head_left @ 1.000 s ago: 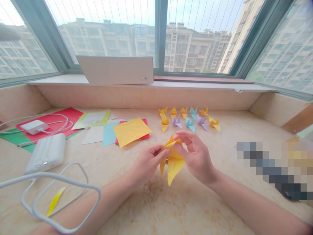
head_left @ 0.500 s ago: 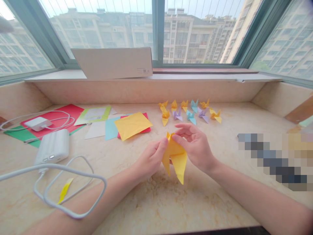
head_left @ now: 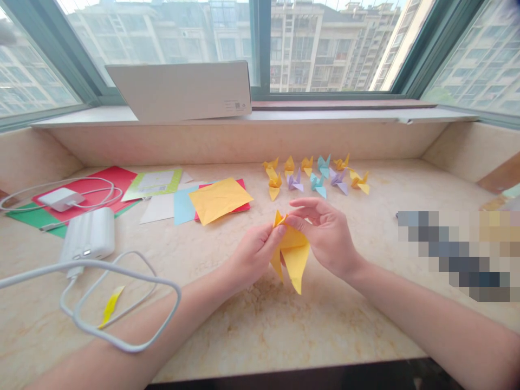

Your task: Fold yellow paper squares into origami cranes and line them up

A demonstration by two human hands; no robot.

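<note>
A partly folded yellow origami crane (head_left: 295, 254) is held above the marble counter, two broad flaps hanging down and narrow points at its top. My left hand (head_left: 259, 249) grips its left side, thumb near the upper points. With thumb and fingers, my right hand (head_left: 325, 233) pinches its upper right edge. The fingertips behind the paper are partly hidden. Beyond my hands stand several small finished paper cranes (head_left: 319, 184) in two rows, coloured yellow, blue and purple.
Left of my hands lie a yellow sheet (head_left: 221, 200) and other coloured papers. A white power bank (head_left: 91, 233) with a looping white cable (head_left: 179, 298) sits at left, the cable crossing in front of my left forearm. A pale box (head_left: 182, 92) leans at the window.
The view has tilted down slightly, showing more of the counter's front edge. My left thumb has shifted at the crane's top points, while both hands keep hold of the paper.
</note>
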